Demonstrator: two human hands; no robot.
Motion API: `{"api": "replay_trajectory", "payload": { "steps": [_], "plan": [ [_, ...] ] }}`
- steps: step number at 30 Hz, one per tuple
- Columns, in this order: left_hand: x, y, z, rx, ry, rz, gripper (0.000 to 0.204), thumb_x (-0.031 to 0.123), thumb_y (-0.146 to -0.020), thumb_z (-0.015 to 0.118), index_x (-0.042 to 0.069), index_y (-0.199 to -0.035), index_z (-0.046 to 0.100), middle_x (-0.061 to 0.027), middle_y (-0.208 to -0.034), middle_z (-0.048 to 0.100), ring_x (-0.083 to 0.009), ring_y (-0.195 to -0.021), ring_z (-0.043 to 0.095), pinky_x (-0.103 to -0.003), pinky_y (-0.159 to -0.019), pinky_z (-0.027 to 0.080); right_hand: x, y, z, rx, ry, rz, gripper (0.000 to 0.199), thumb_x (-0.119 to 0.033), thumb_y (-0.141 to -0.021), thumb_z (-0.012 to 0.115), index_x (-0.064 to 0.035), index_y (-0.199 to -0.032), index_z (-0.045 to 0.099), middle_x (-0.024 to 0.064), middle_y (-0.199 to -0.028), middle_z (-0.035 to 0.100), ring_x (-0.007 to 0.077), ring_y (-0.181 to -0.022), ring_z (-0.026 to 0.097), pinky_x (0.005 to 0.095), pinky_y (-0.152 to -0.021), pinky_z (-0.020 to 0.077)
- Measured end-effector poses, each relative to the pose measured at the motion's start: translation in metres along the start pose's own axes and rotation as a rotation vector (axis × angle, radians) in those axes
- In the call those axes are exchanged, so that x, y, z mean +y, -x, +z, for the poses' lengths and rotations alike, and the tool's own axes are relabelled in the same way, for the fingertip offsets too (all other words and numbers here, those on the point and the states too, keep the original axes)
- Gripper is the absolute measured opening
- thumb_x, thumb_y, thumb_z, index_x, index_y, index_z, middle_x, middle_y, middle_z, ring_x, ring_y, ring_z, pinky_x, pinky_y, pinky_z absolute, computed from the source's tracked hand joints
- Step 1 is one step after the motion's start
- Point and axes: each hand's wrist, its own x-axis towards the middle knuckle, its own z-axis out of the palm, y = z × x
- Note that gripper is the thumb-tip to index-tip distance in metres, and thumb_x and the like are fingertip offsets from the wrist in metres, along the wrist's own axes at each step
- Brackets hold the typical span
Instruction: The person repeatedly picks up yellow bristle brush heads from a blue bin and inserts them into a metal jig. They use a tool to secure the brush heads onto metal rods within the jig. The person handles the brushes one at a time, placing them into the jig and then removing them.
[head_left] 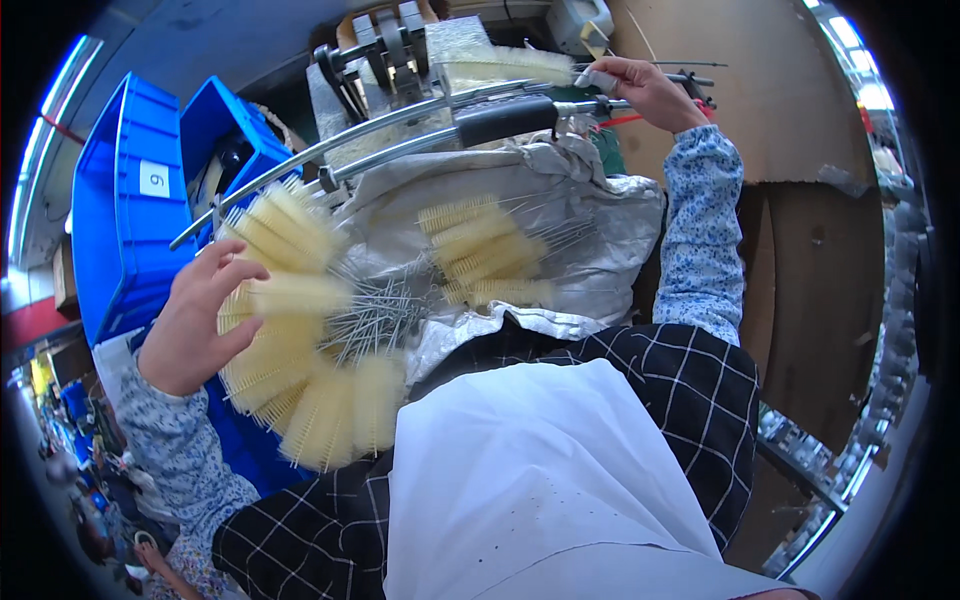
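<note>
My left hand (pixel 205 318) is open, fingers and thumb apart, at the left edge of a fanned heap of pale yellow tube brushes (pixel 300 390). One brush (pixel 300 294) lies just beside its fingertips. The twisted wire stems (pixel 375 315) of the heap point inward to the right. My right hand (pixel 648 95) is closed in a pinch at the right end of a pale brush (pixel 515 66), which lies across a metal bench machine (pixel 390 60). Something white shows at these fingertips. More brushes (pixel 485 245) lie on a silvery sheet (pixel 610 225) in front of me.
A long metal lever with a black grip (pixel 505 120) crosses in front of the machine. Blue plastic bins (pixel 125 205) stand at the left. Brown cardboard (pixel 820 270) lies at the right. A white jug (pixel 578 22) stands at the back, and another person's hand (pixel 150 555) shows lower left.
</note>
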Motion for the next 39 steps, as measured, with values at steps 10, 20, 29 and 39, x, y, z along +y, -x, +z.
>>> {"api": "replay_trajectory", "payload": {
  "steps": [10, 20, 29, 39],
  "plan": [
    [0.074, -0.098, 0.002, 0.188, 0.261, 0.399, 0.056, 0.017, -0.072, 0.064, 0.005, -0.121, 0.040, -0.0148, -0.111, 0.052, -0.0261, -0.095, 0.054, -0.035, -0.084, 0.043, -0.058, 0.036, 0.052, -0.208, -0.121, -0.236, 0.031, 0.012, -0.072, 0.044, -0.0012, -0.097, 0.057, 0.0058, -0.082, 0.057, 0.0113, -0.076, 0.051, 0.0231, -0.065, 0.0417],
    [0.093, -0.100, 0.001, -0.044, 0.066, 0.201, 0.028, 0.019, -0.075, 0.050, 0.002, -0.097, 0.048, -0.0173, -0.076, 0.059, -0.0337, -0.073, 0.059, -0.044, -0.063, 0.047, 0.185, 0.099, -0.007, 0.676, -1.282, -0.019, 0.021, -0.023, -0.091, 0.044, -0.0024, -0.095, 0.047, -0.0007, -0.062, 0.030, 0.0096, -0.053, 0.032, 0.0209, -0.051, 0.0358],
    [0.110, -0.091, 0.002, 0.000, 0.085, 0.243, 0.029, 0.020, -0.076, 0.048, 0.002, -0.098, 0.049, -0.0179, -0.076, 0.059, -0.0341, -0.073, 0.059, -0.043, -0.066, 0.047, 0.348, 0.056, -0.068, 1.244, -1.898, 0.083, 0.073, -0.058, -0.082, 0.034, 0.0051, -0.120, 0.036, 0.0231, -0.121, 0.041, 0.0380, -0.119, 0.032, 0.0572, -0.097, 0.0203],
    [0.093, -0.085, 0.005, 0.023, 0.157, 0.171, 0.035, 0.021, -0.074, 0.050, 0.002, -0.104, 0.049, -0.0201, -0.082, 0.059, -0.0343, -0.078, 0.058, -0.042, -0.070, 0.046, 0.328, 0.250, -0.108, 1.484, -1.910, -0.546, 0.045, -0.051, -0.079, 0.043, -0.0110, -0.059, 0.044, 0.0013, -0.058, 0.045, 0.0205, -0.061, 0.046, 0.0410, -0.066, 0.0353]
  ]
}}
